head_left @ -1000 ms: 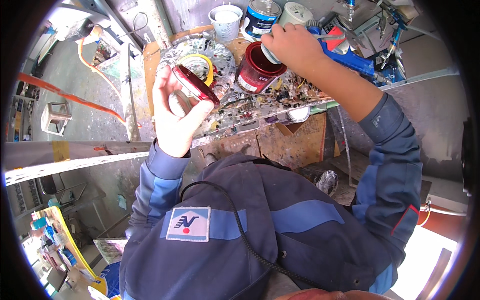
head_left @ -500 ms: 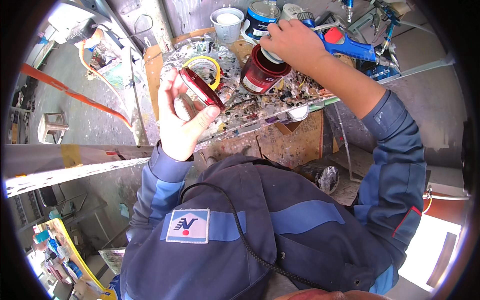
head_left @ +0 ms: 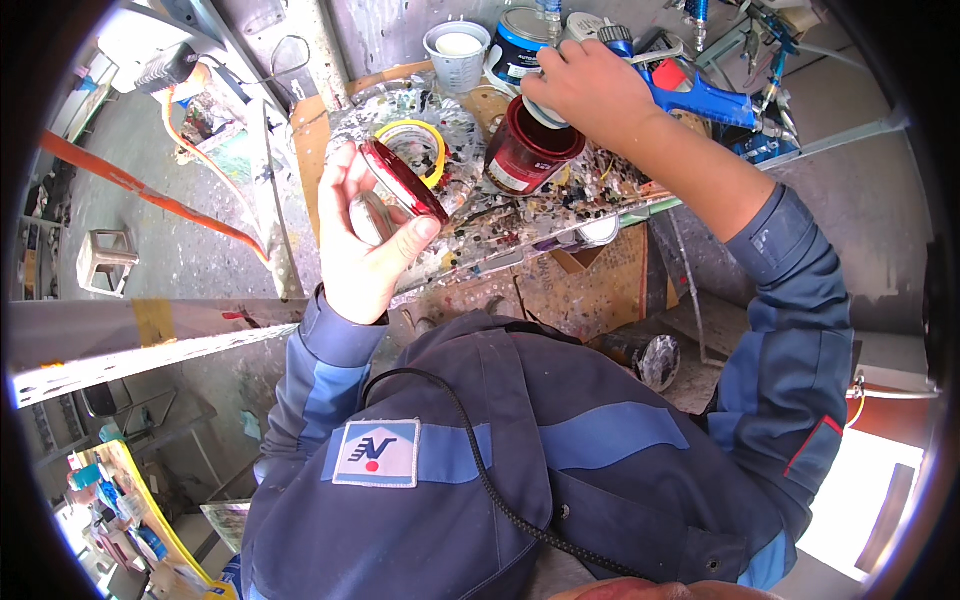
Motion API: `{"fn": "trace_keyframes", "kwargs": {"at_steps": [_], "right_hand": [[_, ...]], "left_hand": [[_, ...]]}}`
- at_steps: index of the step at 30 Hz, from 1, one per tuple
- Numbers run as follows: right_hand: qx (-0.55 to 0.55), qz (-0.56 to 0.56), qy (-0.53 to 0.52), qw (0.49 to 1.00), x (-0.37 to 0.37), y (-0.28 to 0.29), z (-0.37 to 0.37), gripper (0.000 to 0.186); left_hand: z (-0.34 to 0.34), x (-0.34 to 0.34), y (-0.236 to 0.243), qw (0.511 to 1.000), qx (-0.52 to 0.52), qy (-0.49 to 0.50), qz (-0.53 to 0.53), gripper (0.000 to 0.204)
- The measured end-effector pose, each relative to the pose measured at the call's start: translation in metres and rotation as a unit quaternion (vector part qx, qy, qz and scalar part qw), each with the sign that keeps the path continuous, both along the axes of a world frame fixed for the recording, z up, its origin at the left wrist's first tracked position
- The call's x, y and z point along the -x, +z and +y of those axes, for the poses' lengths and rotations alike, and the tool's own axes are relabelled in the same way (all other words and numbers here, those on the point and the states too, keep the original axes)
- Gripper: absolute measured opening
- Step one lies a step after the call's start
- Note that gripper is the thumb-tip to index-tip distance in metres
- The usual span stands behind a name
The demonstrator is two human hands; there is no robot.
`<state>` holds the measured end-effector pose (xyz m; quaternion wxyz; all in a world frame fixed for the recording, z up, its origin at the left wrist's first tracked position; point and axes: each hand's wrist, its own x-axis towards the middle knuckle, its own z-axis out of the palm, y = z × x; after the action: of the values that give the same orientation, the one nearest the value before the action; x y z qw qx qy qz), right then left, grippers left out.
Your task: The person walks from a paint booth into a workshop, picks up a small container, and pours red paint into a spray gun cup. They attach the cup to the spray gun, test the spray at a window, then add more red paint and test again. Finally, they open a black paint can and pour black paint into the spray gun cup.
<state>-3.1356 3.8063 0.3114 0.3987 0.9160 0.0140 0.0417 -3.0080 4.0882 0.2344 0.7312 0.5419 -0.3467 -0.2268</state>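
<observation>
My left hand (head_left: pixel 365 250) grips a round lid (head_left: pixel 405 180) coated in dark red paint, together with a silver round piece (head_left: pixel 370 218) tucked below it. My right hand (head_left: pixel 590 90) is curled over the mouth of the red paint can (head_left: pixel 522 160), holding a pale grey round object (head_left: pixel 545 112) partly inside it; the fingertips are partly hidden. A yellow tape roll (head_left: pixel 432 135) lies just behind the left hand on the paint-splattered bench (head_left: pixel 480 215). A blue spray gun (head_left: pixel 705 103) lies to the right of my right hand.
Behind the red can stand a translucent cup (head_left: pixel 450 70), a blue-and-black tin (head_left: pixel 515 55) and a white container. More spray guns (head_left: pixel 775 60) are at upper right. An orange hose (head_left: pixel 150 190) crosses at left, above a white stool (head_left: pixel 105 260). A metal rail (head_left: pixel 150 360) runs at lower left.
Both hands, the red can and the bench items appear slightly lower and farther right in the view than a second ago. Both hands keep their holds.
</observation>
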Motion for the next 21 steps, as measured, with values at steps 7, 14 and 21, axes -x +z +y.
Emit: {"fn": "trace_keyframes", "kwargs": {"at_steps": [7,14,21], "right_hand": [[-0.002,-0.004,-0.01,1.0,0.0,0.002,0.002,0.03],[0.007,0.006,-0.021,1.0,0.003,0.005,0.008,0.031],[-0.054,-0.007,-0.089,0.995,0.012,0.003,0.01,0.031]], "left_hand": [[0.0,0.001,0.001,0.999,0.015,-0.021,0.024,0.105],[0.002,0.0,-0.002,0.999,0.021,-0.043,0.019,0.103],[0.013,-0.005,-0.004,0.998,0.012,-0.055,0.032,0.1]]}}
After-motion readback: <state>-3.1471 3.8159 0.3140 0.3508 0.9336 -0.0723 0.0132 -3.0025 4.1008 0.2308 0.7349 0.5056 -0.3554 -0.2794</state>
